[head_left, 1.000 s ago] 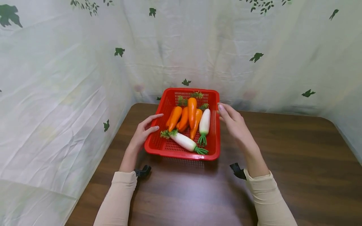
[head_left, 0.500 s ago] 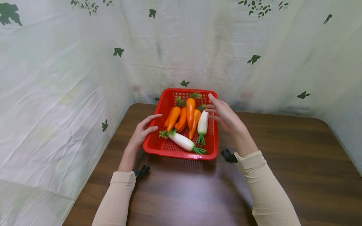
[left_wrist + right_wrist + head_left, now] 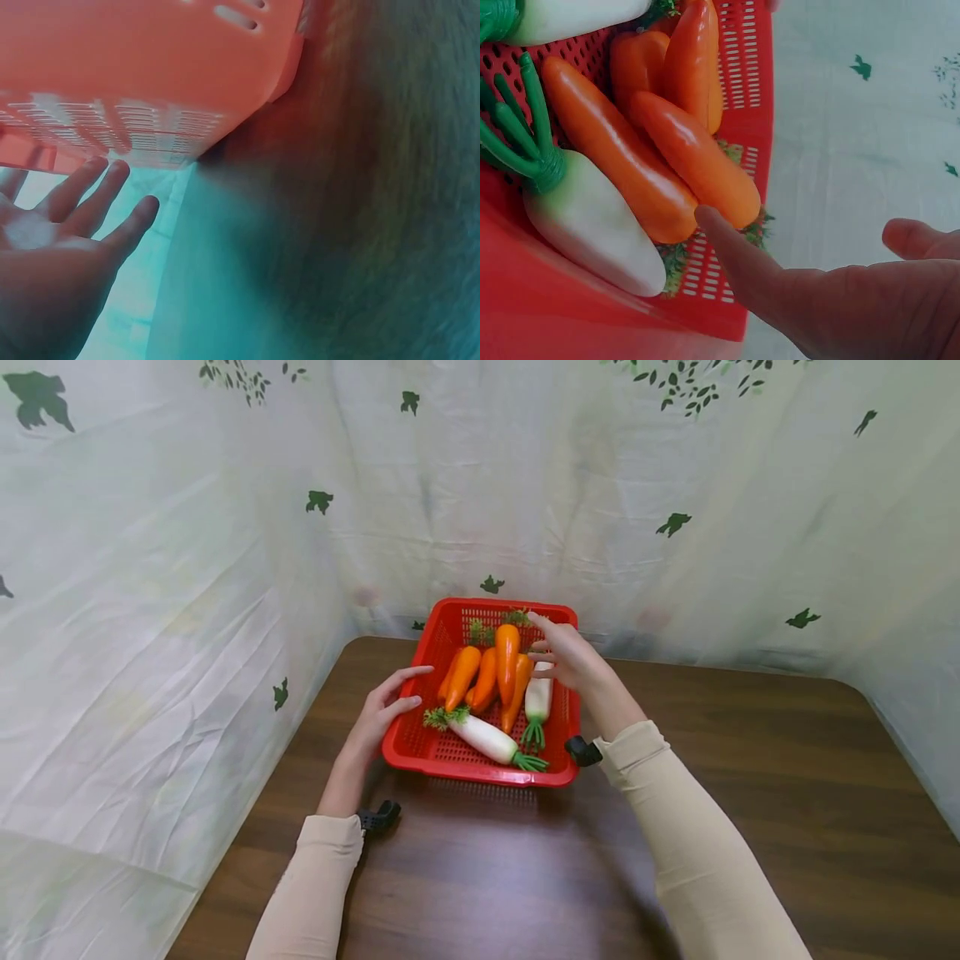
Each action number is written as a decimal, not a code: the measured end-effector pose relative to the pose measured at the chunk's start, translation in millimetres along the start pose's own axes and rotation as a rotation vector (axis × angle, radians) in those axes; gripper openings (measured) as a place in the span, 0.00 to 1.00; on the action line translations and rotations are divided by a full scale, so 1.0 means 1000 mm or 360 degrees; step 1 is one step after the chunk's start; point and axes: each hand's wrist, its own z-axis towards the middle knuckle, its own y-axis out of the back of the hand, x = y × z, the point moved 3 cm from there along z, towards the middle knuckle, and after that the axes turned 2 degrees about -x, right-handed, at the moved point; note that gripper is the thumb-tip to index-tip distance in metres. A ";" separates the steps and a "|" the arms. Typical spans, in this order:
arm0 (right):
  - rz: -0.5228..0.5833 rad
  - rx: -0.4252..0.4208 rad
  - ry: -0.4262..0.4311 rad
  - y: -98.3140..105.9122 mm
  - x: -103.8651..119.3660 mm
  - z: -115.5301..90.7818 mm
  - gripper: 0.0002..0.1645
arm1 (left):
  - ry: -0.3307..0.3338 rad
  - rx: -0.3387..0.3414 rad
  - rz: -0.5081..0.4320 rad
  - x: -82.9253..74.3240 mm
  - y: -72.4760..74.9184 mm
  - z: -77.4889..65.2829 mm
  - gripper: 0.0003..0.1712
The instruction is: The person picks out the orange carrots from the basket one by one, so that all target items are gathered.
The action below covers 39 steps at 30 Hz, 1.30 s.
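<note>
A red plastic basket (image 3: 480,772) on the table holds several orange carrots (image 3: 507,660) with green tops and two white radishes (image 3: 486,737) with green stems. My left hand (image 3: 373,714) is at the basket's left rim, its fingers spread and the thumb over the edge. In the left wrist view, the left fingers (image 3: 129,232) lie outside the slotted wall. Over the basket's right side hovers my right hand (image 3: 572,658), fingers loosely extended and holding nothing. It partly covers the right-hand radish (image 3: 592,217). In the right wrist view, a fingertip overlaps the end of a carrot (image 3: 697,157).
The brown wooden table (image 3: 735,760) extends to the right and in front of the basket. A pale curtain (image 3: 510,485) with leaf prints hangs behind and along the left. Black wrist straps (image 3: 382,817) sit by both sleeves.
My right hand has moved left from the basket's right rim to over the vegetables. The left hand stays at the left rim, and the basket's contents have not shifted.
</note>
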 end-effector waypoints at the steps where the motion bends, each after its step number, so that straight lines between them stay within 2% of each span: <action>1: -0.0014 0.0005 -0.0007 -0.002 0.000 0.002 0.46 | 0.0002 -0.0003 0.0002 0.000 0.000 0.000 0.28; 7: -0.0139 0.0032 -0.0048 -0.006 -0.003 0.007 0.48 | 0.0000 -0.0001 -0.0006 0.001 -0.002 0.001 0.28; 15: -0.0371 0.0091 -0.0128 -0.011 -0.012 0.012 0.42 | -0.0008 0.0023 -0.0071 0.001 -0.005 0.003 0.27; 20: -0.0417 0.0170 -0.0171 -0.020 -0.015 0.019 0.42 | -0.0029 0.0009 -0.0064 0.001 -0.005 0.004 0.27; 26: -0.0506 0.0061 -0.0121 -0.027 -0.017 0.023 0.36 | -0.0032 -0.0001 -0.0059 -0.001 -0.006 0.003 0.27; 29: -0.0511 0.0016 -0.0108 -0.030 -0.019 0.026 0.29 | -0.0027 -0.0007 -0.0059 0.000 -0.005 0.002 0.27; 32: -0.0460 -0.0005 -0.0122 -0.030 -0.022 0.028 0.28 | -0.0019 -0.0012 -0.0047 0.002 -0.005 0.001 0.27; 39: -0.0279 0.0028 -0.0234 -0.029 -0.024 0.031 0.43 | -0.0026 -0.0010 -0.0068 0.003 -0.006 0.001 0.27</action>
